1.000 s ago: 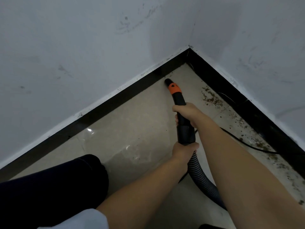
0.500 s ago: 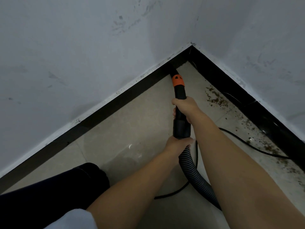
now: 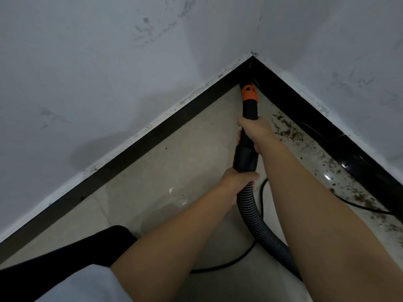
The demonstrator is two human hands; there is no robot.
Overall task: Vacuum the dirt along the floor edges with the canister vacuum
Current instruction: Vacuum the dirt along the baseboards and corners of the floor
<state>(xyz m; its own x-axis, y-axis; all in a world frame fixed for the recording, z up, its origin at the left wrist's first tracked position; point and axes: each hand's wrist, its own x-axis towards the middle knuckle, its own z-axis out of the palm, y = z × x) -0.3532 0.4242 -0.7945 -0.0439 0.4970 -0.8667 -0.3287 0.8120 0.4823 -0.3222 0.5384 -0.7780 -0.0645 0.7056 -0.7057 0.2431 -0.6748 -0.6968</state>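
No readable text, label, brand or number anywhere — nothing legible in view.

left arm: bare forearm reaching forward from lower centre | left hand (image 3: 236, 182): fingers curled, gripping | right arm: bare forearm extended forward from lower right, reaching farther than the left | right hand (image 3: 254, 131): fingers wrapped, gripping | left knee bent, dark trousers

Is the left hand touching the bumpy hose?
Touching. The head view shows the left hand with its fingers curled round the top of the hose, just under the black cuff, and no gap between them.
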